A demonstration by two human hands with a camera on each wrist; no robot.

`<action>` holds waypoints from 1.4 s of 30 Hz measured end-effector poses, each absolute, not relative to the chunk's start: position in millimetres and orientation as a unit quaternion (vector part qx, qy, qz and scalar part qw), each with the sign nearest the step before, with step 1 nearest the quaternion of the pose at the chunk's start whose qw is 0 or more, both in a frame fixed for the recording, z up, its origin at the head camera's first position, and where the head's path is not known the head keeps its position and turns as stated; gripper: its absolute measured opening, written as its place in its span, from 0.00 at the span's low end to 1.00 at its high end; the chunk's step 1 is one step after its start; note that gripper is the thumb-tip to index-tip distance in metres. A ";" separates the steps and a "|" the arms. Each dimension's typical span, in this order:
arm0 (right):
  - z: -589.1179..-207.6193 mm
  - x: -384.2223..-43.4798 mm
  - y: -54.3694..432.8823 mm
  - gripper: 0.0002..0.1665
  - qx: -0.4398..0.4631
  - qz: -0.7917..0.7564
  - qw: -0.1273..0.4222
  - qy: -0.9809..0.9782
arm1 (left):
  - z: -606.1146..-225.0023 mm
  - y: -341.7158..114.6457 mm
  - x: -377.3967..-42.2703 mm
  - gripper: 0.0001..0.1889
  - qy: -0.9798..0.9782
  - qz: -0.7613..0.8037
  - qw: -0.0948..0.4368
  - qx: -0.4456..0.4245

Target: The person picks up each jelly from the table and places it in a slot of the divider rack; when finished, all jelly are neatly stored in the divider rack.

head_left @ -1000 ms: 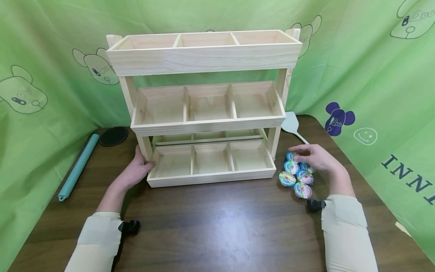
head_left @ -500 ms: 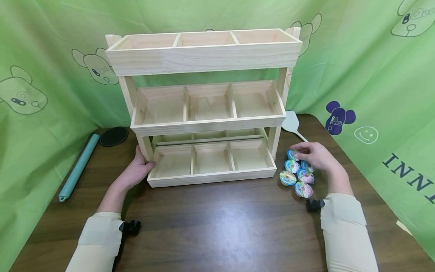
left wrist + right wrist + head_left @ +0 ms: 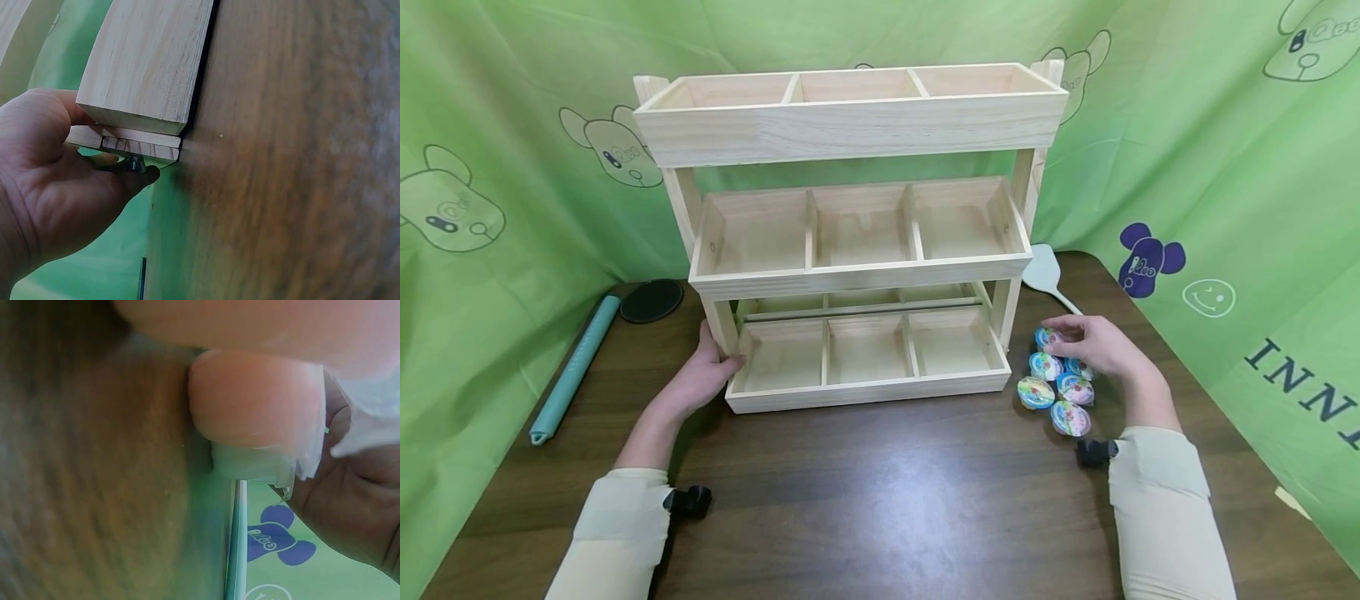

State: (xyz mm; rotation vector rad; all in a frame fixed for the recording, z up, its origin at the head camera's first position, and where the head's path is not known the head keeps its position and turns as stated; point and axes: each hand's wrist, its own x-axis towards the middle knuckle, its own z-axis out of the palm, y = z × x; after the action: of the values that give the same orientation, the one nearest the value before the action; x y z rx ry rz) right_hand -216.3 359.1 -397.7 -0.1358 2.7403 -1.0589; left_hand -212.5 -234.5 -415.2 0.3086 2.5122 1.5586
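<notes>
A pale wooden three-tier rack [image 3: 850, 133] stands on the table, each tier split into three compartments. Low on its left side, my left hand [image 3: 700, 372] grips the upright, thumb against the bottom tray. The left wrist view shows the left hand [image 3: 56, 181] wrapped round the wood. To the right of the rack, several small jelly cups [image 3: 1036, 393] with colourful lids stand grouped. My right hand [image 3: 1101, 343] pinches the farthest jelly cup [image 3: 1047, 337] between thumb and fingers. Close up in the right wrist view, a pink cup [image 3: 250, 400] partly covers a pale green one [image 3: 250, 464].
A light blue spatula [image 3: 1043, 271] lies behind the cups, near the rack's right leg. At left lie a teal rod-shaped roll [image 3: 576, 367] and a black round disc [image 3: 651, 301]. A green printed curtain [image 3: 1240, 150] encloses the back and sides of the brown table [image 3: 865, 500].
The right hand has shifted very slightly among the cups, its fingers staying at the farthest one. The left hand and the rack keep their place.
</notes>
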 end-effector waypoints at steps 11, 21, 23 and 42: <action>-399.8 -217.4 361.3 0.39 -0.044 -0.345 0.096 0.933 | -414.3 -233.2 -213.7 0.45 0.845 0.519 0.081 0.102; -401.0 -216.8 360.9 0.38 -0.017 -0.351 0.068 0.934 | -416.3 -233.2 -214.4 0.45 0.842 0.522 0.084 0.105; -399.2 -216.5 360.6 0.39 -0.012 -0.357 0.058 0.932 | -416.3 -233.3 -214.6 0.45 0.842 0.522 0.084 0.104; -374.7 -208.6 357.4 0.35 -0.067 -0.333 0.012 0.940 | -415.6 -234.5 -213.6 0.46 0.844 0.520 0.082 0.105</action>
State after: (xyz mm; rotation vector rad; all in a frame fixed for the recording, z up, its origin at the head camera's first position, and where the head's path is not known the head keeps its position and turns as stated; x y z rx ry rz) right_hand -208.6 357.4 -374.7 -0.2100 2.9321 -1.0396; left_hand -213.6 -234.5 -415.6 0.3124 2.5206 1.5528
